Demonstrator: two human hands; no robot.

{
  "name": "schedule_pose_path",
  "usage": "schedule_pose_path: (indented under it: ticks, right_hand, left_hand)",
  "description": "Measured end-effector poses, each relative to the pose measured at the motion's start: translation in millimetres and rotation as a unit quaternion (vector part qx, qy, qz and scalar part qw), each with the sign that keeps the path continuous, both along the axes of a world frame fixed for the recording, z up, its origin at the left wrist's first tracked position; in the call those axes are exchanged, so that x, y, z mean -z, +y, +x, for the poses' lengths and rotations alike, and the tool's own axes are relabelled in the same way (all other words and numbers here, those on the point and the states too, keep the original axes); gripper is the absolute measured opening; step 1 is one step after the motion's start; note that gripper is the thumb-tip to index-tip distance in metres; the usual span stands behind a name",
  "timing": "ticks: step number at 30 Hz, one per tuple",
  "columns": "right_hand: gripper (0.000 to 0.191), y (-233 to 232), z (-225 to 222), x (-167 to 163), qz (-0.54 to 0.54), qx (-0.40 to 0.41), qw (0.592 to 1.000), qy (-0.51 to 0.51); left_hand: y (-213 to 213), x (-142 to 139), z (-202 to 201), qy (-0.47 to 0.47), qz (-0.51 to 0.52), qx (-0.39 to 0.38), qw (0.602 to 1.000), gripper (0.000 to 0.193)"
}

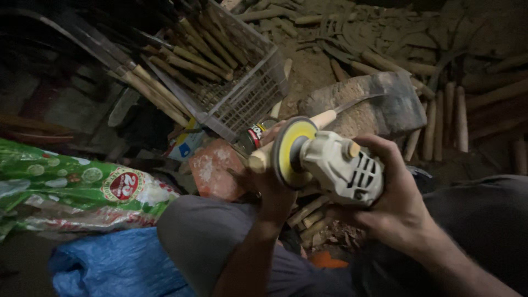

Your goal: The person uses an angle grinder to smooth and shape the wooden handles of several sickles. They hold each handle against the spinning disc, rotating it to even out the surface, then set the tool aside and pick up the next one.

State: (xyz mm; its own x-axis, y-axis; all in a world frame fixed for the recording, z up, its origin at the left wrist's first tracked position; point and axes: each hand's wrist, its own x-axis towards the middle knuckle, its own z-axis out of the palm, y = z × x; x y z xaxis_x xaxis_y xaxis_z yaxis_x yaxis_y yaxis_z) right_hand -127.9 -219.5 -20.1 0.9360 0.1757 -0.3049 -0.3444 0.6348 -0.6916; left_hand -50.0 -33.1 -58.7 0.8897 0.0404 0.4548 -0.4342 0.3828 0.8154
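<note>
- Your right hand [393, 206] is wrapped tight around the grey angle grinder [344, 168], its yellow disc [290, 151] facing left.
- Your left hand [272, 190] grips the wooden handle [291, 137] just behind the disc; the handle's long axis runs up-right, blade end away from you, touching the disc.

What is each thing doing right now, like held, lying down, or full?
Right hand: shut around the grinder.
Grinder: held, yellow disc against the wooden handle.
Wooden handle: held up by the left hand.
Crate: tilted, full of wooden-handled tools.
Green bag: lying flat.
</note>
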Motion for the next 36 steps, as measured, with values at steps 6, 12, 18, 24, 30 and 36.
schedule_pose_path:
  ticks: [6,12,18,24,30,36]
  right_hand:
    - [0.07,6,8,-14,0.177,0.051,0.969,0.167]
    - [0.06,5,12,-16,0.069,0.056,0.97,0.228]
    - [0.107,7,5,-17,-0.299,-0.006,0.951,-0.074]
    - [0.114,7,1,-24,-0.271,-0.03,0.96,-0.061]
    - [0.114,6,0,-24,-0.456,-0.034,0.872,-0.177]
    - [0.111,5,3,-21,-0.542,-0.024,0.83,-0.134]
  left_hand:
    - [2,5,-6,-0.004,0.008,0.003,1.0,0.027]
    - [0,6,-6,-0.003,0.008,0.008,1.0,0.027]
    - [3,7,-10,-0.002,0.014,0.009,1.0,0.026]
    - [1,7,-11,-0.002,0.014,0.014,1.0,0.026]
    - [0,6,-12,0.0,0.007,0.017,1.0,0.026]
    - [0,4,-9,0.003,-0.003,0.016,1.0,0.026]
